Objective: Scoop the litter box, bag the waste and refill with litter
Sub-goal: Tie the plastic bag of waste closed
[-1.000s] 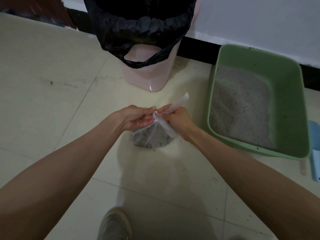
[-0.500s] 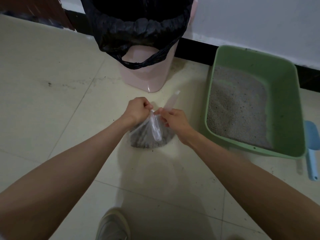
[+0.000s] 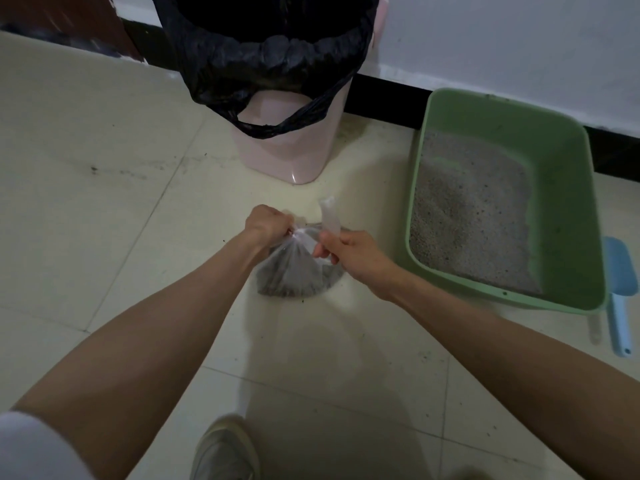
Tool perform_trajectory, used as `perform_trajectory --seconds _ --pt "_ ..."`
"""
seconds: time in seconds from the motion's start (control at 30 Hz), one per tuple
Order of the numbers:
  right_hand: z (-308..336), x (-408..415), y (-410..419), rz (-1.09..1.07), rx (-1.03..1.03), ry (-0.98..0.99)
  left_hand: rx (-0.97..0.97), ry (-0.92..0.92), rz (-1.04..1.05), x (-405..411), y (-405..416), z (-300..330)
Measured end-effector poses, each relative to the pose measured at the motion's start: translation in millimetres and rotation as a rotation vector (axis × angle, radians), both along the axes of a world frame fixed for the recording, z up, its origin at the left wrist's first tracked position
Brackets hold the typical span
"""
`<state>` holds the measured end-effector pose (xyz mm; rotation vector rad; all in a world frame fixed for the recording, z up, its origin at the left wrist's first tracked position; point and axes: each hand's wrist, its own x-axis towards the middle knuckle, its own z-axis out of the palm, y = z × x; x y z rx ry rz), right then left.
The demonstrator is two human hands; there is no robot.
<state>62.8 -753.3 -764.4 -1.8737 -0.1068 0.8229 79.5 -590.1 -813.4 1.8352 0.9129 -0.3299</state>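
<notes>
— Clear plastic: is the waste bag (image 3: 294, 268) tied yet?

— Nearly. My left hand (image 3: 268, 223) pinches one twisted end, my right hand (image 3: 349, 252) the other; the bag rests on the floor (image 3: 104, 202). Binning and refilling remain.

— Anything in the way?

— No. Lined bin (image 3: 287, 140) ahead, litter box (image 3: 502, 202) and scoop (image 3: 620, 289) right.

The pale tiled floor (image 3: 104, 220) carries a pink bin (image 3: 287, 147) at its far edge by the wall, a green litter box (image 3: 561, 209) right of it, a blue scoop (image 3: 620, 306) beside that, and a clear waste bag (image 3: 294, 271) mid-floor.
</notes>
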Motion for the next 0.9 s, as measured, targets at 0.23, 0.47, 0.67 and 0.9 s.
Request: perform_trajectory --seconds 0.23,0.47,0.67,0.9 --pt "-9 19 -21 0.042 -0.173 -0.310 -0.066 -0.061 -0.387 -6 20 22" --pt "16 31 -4 -0.026 -0.080 -0.231 0.212 -0.188 -0.737 -19 5 16" --pt "44 29 -3 -0.004 0.003 -0.258 0.332 -0.308 -0.857 -27 -7 37" --pt "88 34 -15 -0.048 0.080 -0.423 0.352 -0.473 -0.762 -25 -22 70"
